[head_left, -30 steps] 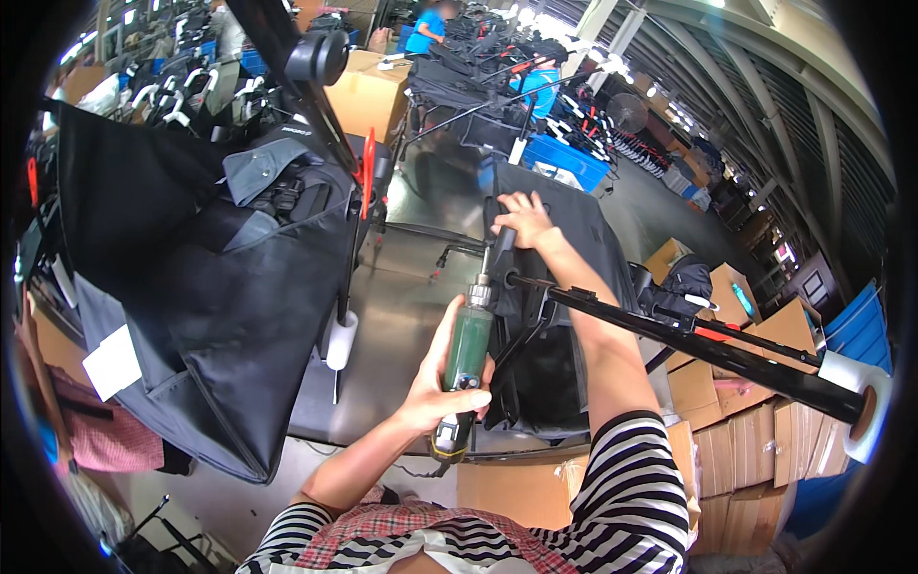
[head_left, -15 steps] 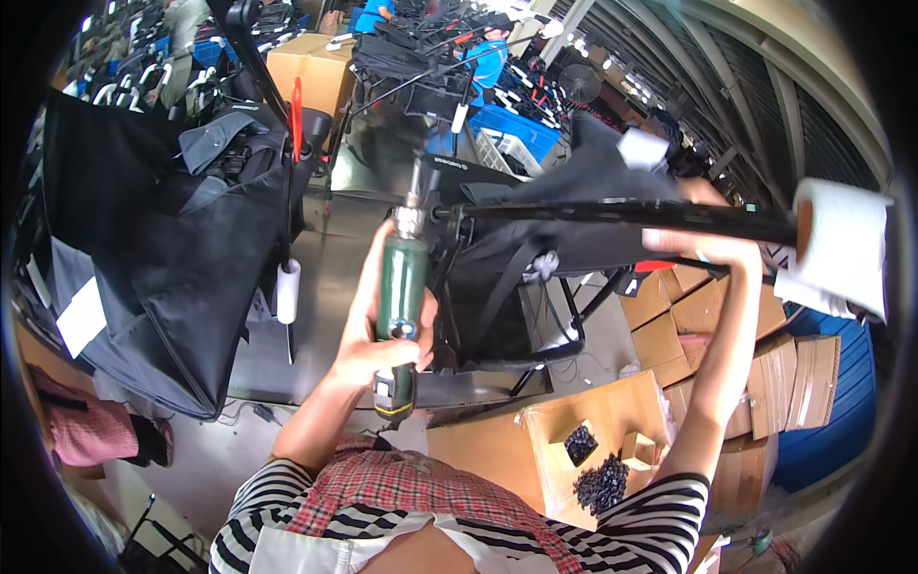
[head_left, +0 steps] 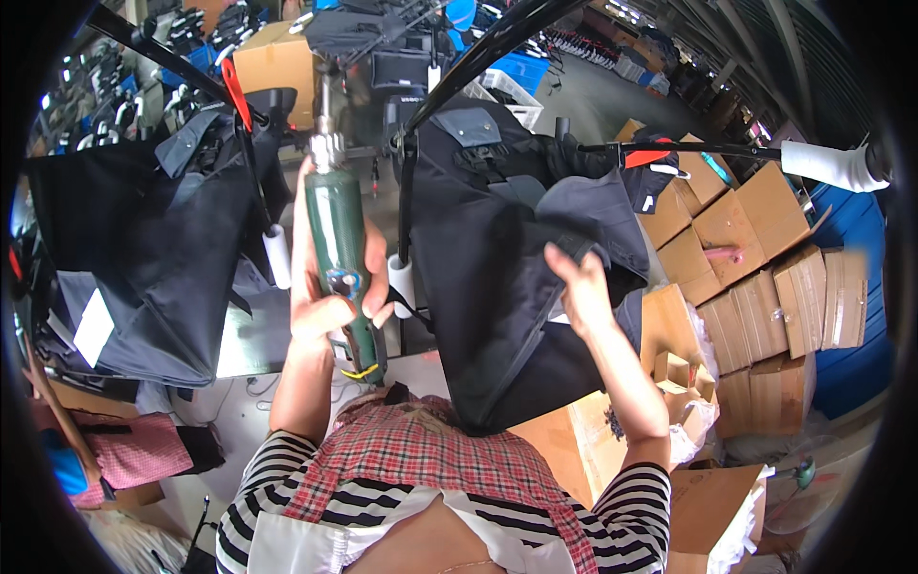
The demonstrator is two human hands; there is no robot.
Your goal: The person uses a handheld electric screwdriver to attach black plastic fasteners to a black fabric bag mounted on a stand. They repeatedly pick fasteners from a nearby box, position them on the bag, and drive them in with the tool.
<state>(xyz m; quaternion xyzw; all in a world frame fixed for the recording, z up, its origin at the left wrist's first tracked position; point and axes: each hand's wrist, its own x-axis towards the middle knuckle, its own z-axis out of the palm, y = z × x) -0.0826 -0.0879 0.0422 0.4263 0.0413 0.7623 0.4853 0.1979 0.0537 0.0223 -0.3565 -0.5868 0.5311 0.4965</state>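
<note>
A green electric screwdriver (head_left: 337,225) stands upright in my left hand (head_left: 330,311), its metal bit pointing away from me. My left fingers are wrapped round its body. Just to its right is a black fabric stroller (head_left: 478,287), its cloth hanging over the bench's near side. My right hand (head_left: 585,287) is at the stroller's right part, against the dark cloth, thumb standing apart from the fingers. Some fingertips are hard to make out there. Black frame tubes run along the stroller, one ending in a white-wrapped grip (head_left: 832,165) at the far right.
Another black stroller (head_left: 143,258) lies on the metal bench (head_left: 258,335) to the left. Cardboard boxes (head_left: 746,225) are stacked at the right, beside a blue panel (head_left: 861,354). Close to my right forearm, small open cartons (head_left: 674,371) rest on a large box. Another person's arm (head_left: 62,411) shows at the left edge.
The stroller before me has been turned over and its cloth now hangs toward me. My right hand has come down and inward from the tube; the screwdriver has shifted left.
</note>
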